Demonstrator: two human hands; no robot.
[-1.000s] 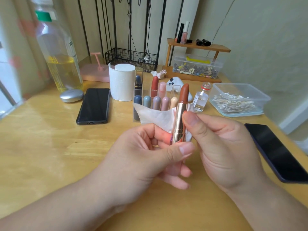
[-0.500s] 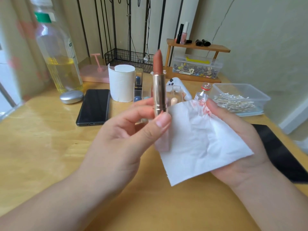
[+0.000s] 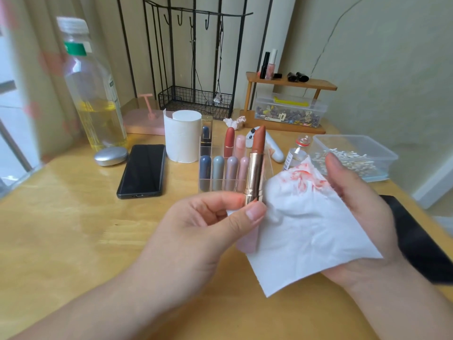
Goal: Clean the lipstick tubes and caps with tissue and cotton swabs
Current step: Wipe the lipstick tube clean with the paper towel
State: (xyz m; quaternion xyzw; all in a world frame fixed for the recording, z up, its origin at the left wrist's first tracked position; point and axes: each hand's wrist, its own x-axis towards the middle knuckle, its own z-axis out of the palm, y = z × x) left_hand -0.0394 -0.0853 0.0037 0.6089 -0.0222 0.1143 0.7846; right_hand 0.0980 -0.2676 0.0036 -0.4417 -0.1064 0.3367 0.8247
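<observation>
My left hand (image 3: 203, 229) pinches the lipstick tube (image 3: 255, 177) low on its gold barrel, thumb in front and fingers curled round the back, just right of the frame's centre. The tube stands nearly upright, its long axis running up the frame with a slight lean to the right. The brown bullet (image 3: 259, 139) is wound out and bare at the top. Its pale pink base dips behind the left edge of the tissue (image 3: 306, 224).

My right hand (image 3: 355, 204) sits to the right of the tube, cupped under the tissue. The thumb pins the sheet's upper right edge, and the fingers are hidden beneath the paper, so I cannot tell how they lie. The sheet's red-smeared top corner (image 3: 306, 175) stands just beside the barrel, at about the height of the gold collar, and I can't tell whether it touches.

So everything turns on that side-by-side pairing. The tissue hand is the nearer one to the metal. I judge a short sideways close from the right would wrap the barrel, and the wipe would then run along the upright axis, kept below the bullet so it isn't smudged.
</observation>
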